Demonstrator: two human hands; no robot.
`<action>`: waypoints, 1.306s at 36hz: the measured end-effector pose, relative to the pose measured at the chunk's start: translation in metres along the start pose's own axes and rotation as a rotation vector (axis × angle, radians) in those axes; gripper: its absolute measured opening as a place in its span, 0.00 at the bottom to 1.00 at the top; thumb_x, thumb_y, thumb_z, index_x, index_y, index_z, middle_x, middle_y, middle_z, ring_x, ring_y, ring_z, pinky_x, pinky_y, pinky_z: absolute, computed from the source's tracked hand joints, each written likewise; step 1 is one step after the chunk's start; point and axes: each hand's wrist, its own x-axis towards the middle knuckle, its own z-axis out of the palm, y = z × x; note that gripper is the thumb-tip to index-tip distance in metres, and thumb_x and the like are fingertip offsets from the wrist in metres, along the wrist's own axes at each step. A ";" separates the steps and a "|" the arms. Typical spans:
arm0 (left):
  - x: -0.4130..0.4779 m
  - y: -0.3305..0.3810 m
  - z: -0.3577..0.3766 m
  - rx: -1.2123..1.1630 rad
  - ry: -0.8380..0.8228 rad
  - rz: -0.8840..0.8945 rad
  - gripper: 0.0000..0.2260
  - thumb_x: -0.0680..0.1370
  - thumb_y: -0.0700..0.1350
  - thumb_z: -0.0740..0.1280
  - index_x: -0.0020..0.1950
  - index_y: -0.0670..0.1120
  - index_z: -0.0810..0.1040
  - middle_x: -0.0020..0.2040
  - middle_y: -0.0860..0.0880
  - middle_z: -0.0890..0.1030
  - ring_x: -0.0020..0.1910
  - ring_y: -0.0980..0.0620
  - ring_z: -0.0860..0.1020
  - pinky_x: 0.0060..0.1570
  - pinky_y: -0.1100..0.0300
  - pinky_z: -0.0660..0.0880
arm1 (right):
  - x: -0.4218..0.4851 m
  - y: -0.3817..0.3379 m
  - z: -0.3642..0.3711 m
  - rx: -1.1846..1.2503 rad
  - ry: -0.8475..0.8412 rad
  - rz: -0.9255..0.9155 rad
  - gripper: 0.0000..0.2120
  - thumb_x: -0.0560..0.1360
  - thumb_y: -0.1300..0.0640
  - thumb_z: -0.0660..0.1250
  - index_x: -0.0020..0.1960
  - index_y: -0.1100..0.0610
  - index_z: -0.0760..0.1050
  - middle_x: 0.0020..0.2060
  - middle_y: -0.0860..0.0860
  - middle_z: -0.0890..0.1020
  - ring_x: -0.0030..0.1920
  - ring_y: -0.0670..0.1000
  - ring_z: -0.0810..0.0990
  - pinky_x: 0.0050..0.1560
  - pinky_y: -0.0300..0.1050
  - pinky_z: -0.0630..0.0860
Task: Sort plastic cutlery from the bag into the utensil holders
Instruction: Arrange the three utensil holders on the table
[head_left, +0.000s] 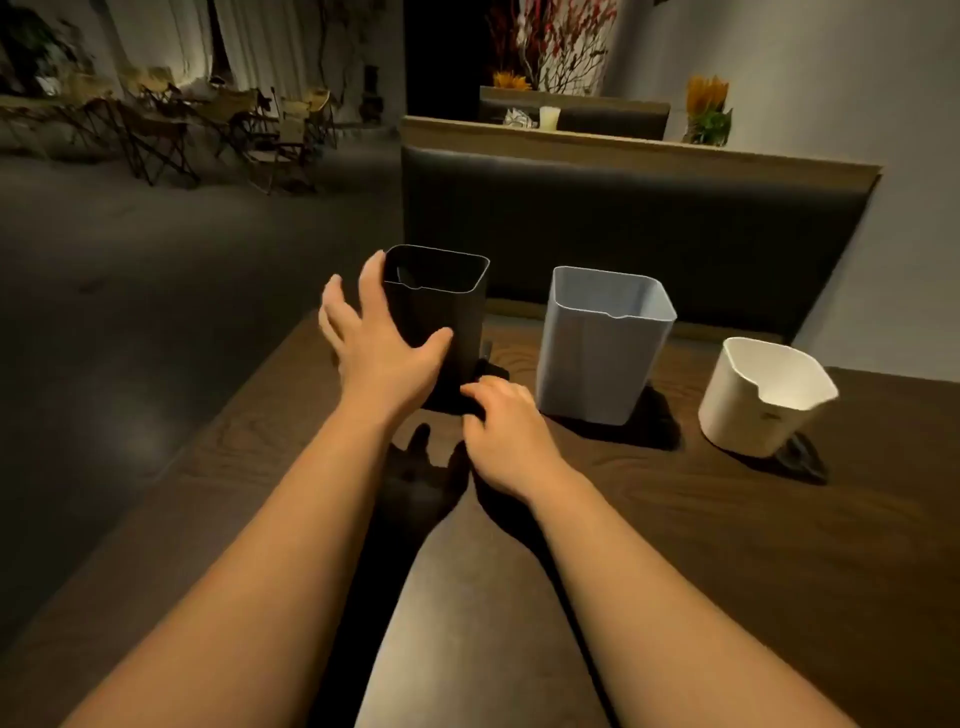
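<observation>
Left hand (379, 338) rests flat against the left front corner of the black holder (449, 317), fingers spread wide and thumb across the front face. Right hand (498, 421) sits at the holder's base with its fingers bent; whether they grip anything cannot be told. Black holder, grey holder (597, 358) and white holder (748, 410) stand in a row, apart, on the table (727, 551).

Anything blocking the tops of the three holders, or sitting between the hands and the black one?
Nothing visible does. The left hand touches the black holder on its side; the right hand is at its base. The grey holder and white holder stand apart to the right, all three tops uncovered. No bag or cutlery in view.
</observation>
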 end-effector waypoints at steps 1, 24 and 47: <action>0.007 -0.003 0.003 0.000 -0.019 0.002 0.42 0.74 0.52 0.74 0.79 0.63 0.51 0.82 0.45 0.41 0.80 0.40 0.40 0.74 0.37 0.55 | 0.010 0.001 0.003 -0.053 -0.048 -0.010 0.23 0.82 0.55 0.58 0.77 0.52 0.66 0.74 0.50 0.67 0.78 0.54 0.57 0.75 0.57 0.60; -0.055 -0.059 -0.002 -0.064 0.290 0.463 0.13 0.67 0.33 0.79 0.49 0.40 0.83 0.64 0.36 0.72 0.65 0.75 0.64 0.63 0.76 0.66 | -0.001 0.001 -0.013 -0.440 -0.137 0.490 0.16 0.78 0.62 0.63 0.65 0.59 0.74 0.61 0.57 0.77 0.60 0.60 0.77 0.50 0.51 0.73; -0.040 -0.066 0.016 -0.208 0.313 0.383 0.09 0.72 0.43 0.70 0.52 0.49 0.78 0.66 0.51 0.69 0.63 0.67 0.70 0.59 0.67 0.73 | -0.043 -0.054 -0.136 0.808 -0.176 -0.285 0.08 0.78 0.59 0.65 0.54 0.55 0.81 0.47 0.57 0.85 0.42 0.57 0.85 0.35 0.42 0.79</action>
